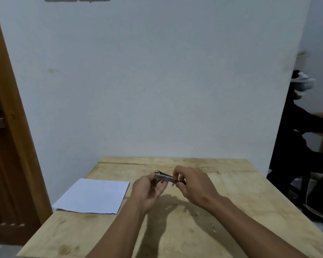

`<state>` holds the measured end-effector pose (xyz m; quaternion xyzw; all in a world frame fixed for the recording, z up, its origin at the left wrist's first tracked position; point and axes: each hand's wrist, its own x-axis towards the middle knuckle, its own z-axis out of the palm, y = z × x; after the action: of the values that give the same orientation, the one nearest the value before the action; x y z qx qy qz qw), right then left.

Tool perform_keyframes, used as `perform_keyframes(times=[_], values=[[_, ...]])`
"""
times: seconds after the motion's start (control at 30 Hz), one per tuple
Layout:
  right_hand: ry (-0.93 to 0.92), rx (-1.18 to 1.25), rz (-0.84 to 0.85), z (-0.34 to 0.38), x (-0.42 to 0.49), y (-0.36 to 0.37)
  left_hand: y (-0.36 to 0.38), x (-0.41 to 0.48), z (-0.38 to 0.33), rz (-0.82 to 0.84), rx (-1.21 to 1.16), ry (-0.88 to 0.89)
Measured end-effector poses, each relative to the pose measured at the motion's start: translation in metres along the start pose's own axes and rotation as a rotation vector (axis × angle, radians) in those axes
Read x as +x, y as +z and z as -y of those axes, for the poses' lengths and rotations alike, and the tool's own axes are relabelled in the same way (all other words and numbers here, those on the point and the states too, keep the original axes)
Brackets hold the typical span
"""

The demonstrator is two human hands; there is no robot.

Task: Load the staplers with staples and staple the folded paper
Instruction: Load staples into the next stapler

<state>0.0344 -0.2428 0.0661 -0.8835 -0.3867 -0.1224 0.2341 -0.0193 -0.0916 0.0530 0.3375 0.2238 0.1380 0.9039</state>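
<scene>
- Curling the left hand (149, 190) round one end of a small metal stapler (163, 176), above the wooden table (231, 202).
- Pinching its other end with the right hand (194, 185).
- Working well apart from the folded white paper (91, 196) lying by the table's left edge.

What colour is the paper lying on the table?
Plain white. The paper shows best in the head view, the only one given.

The table (231, 192) is pale bare wood, matt and stained, and the paper (93, 196) on its left side is smooth matt white. Above the table's middle, the stapler (165, 177) glints bright metal, with a glossy red end.
</scene>
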Motion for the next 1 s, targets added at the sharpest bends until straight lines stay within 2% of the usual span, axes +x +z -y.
perform_keyframes(times=[0.1, 0.17, 0.33, 0.4, 0.5, 0.57, 0.87, 0.93, 1.0], values=[[-0.231, -0.342, -0.179, 0.001, 0.001, -0.003, 0.006, -0.001, 0.019, 0.006, -0.157, -0.103], [-0.306, -0.429, -0.234, 0.005, -0.002, -0.008, 0.012, -0.002, 0.033, -0.03, -0.269, -0.118], [-0.305, -0.429, -0.203, -0.002, -0.005, -0.021, 0.032, 0.0, 0.054, -0.039, -0.426, -0.091], [-0.294, -0.402, -0.222, -0.009, -0.01, -0.022, 0.039, -0.001, 0.057, -0.011, -0.404, -0.086], [-0.174, -0.348, -0.156, -0.009, -0.012, -0.03, 0.044, 0.001, 0.06, -0.008, -0.35, -0.096], [-0.102, -0.355, -0.126, -0.015, -0.012, -0.032, 0.044, 0.001, 0.062, -0.012, -0.266, -0.102], [0.163, -0.119, -0.229, -0.036, -0.012, -0.029, 0.038, -0.004, 0.084, 0.018, 0.212, -0.075], [0.216, -0.086, -0.222, -0.038, -0.013, -0.028, 0.037, -0.003, 0.1, -0.027, 0.467, 0.027], [0.259, -0.054, -0.218, -0.04, -0.015, -0.028, 0.032, -0.003, 0.111, -0.071, 0.892, 0.231]])
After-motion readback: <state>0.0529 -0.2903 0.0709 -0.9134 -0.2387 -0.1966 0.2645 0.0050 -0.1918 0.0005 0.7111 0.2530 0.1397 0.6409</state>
